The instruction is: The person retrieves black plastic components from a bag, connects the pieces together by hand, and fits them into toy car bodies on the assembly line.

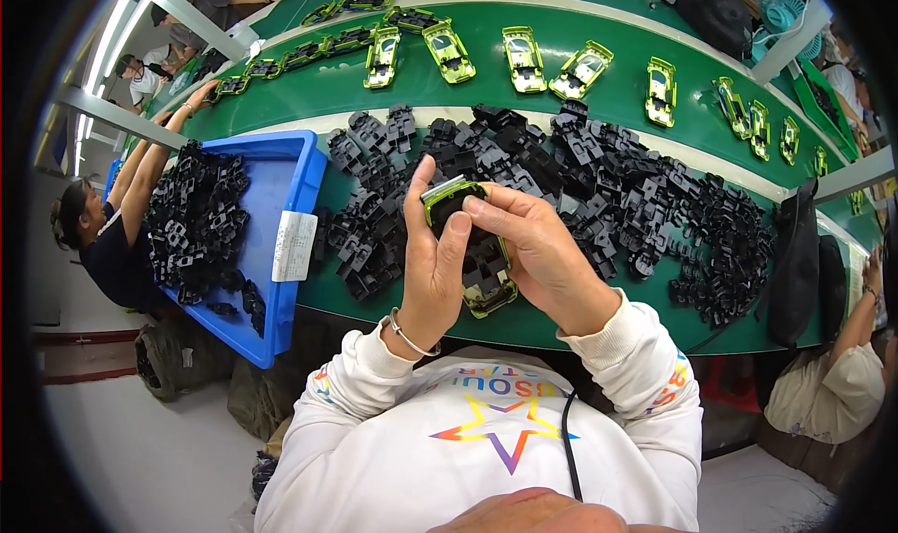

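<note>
Between my two hands, above the table's near edge, is a lime-green toy car body (490, 294), with black parts showing inside it. My left hand (432, 252) grips its left side, thumb laid along it. My right hand (535, 243) holds the other side, with the thumb pressed near its upper end. The fingers behind the car body are partly hidden. Just beyond my hands lies a wide heap of black plastic parts (608, 182).
To the left, a blue bin (297, 182) holds more black parts (196, 233). Several green car bodies (522, 60) lie along the green table (599, 28). At left a co-worker's arms (150, 154) reach toward the line. A black bag-like object (795, 262) stands at right.
</note>
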Tool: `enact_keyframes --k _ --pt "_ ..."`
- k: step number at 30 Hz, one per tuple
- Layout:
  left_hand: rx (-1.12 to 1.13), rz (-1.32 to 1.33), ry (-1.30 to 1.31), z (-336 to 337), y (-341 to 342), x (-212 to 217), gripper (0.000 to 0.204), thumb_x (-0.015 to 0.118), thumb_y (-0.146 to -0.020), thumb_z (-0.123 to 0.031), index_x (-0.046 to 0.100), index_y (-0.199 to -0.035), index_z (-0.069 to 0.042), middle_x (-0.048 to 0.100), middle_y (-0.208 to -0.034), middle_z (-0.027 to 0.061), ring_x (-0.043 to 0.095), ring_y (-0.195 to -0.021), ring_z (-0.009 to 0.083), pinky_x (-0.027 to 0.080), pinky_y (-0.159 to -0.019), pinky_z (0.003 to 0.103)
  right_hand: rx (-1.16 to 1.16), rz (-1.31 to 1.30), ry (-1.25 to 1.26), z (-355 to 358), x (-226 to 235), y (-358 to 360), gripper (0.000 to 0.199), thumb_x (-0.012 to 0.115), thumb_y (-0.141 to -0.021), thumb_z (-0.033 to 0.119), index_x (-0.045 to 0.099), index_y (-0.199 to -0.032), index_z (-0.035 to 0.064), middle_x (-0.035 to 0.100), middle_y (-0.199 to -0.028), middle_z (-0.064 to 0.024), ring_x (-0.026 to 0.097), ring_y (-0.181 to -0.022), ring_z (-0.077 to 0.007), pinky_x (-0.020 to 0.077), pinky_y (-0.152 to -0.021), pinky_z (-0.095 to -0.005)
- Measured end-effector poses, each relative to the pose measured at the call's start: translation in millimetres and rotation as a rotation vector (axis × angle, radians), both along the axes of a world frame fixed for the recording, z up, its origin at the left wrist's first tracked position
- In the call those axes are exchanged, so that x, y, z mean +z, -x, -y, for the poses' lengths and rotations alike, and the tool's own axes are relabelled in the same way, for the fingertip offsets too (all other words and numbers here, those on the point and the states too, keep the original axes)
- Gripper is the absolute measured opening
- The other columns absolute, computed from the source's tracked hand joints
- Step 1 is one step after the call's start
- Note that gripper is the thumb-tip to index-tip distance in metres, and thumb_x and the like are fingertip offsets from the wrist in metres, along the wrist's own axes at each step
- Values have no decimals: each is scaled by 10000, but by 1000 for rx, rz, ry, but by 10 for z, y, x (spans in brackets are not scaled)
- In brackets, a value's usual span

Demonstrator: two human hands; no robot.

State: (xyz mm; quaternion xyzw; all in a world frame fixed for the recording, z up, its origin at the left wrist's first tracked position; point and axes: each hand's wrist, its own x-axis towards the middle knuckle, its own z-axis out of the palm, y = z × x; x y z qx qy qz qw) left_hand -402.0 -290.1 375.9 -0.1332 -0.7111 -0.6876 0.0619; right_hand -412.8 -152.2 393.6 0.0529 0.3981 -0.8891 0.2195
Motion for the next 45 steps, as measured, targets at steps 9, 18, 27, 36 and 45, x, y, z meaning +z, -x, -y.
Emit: enact_keyframes --k 9,18,27,36,45 --pt "-82 300 -426 185 179 167 438 547 -962 -132 400 -1359 -19 583 -1168 91 587 -1015 110 495 -894 250 -28 -358 -351 -64 -51 -192 618 667 -906 79 378 -1447 10 525 -1324 -85 548 -1130 -115 479 -945 -267" --pt "-80 338 -83 335 227 331 382 660 -923 -122 582 -1271 17 647 -1028 27 597 -908 59 490 -822 201 6 -291 -351 -59 -79 -250 429 638 -940 144 522 -1322 -10 633 -1131 -59 584 -956 -85 503 -827 -242" --pt "-19 343 7 377 218 278 356 590 -963 -111 585 -1302 -4 676 -980 23 614 -784 41 484 -689 164 -45 -195 -225 10 -145 -220 341 603 -969 162 579 -1261 -13 663 -1043 -39 594 -873 -57 510 -764 -218" --pt "40 282 63 367 225 266 348 606 -946 -110 610 -1275 0 673 -992 30 566 -852 52 447 -768 186 28 -176 -284 45 -168 -105 394 608 -968 232 542 -1250 -35 636 -1075 -68 578 -942 -85 488 -818 -234" --pt "16 51 233 350 190 249 370 575 -947 -97 579 -1301 12 574 -933 17 516 -831 79 415 -752 207 1 -201 -353 112 -229 -63 445 625 -956 323 568 -1228 -26 640 -1017 -57 570 -900 -77 473 -769 -229"
